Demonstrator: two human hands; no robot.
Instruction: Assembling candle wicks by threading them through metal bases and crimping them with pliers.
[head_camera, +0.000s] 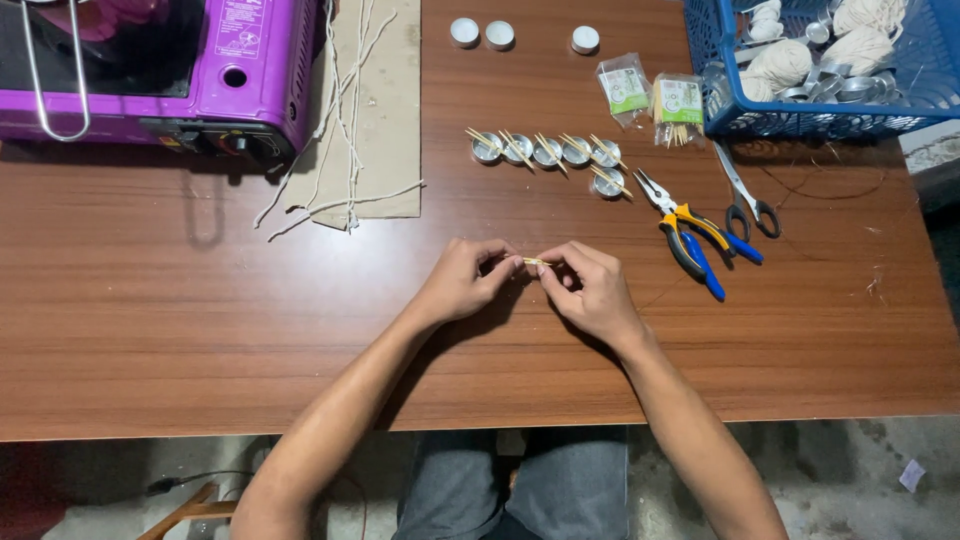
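Worktop (150, 330) carried a purple stove (150, 70) at 10 o'clock, a blue basket (720, 110) at 2 o'clock, pliers (690, 235) and a row of small metal cups (548, 153) at 12. At centre, left hand (462, 280) and right hand (590, 290) met, each grip pinching one end of a thin wooden stick (535, 263). Judged light, stiff, snappable; best held near the ends.

near table (150, 330) bare | ahead: cups (548, 152) | right: pliers (690, 235)
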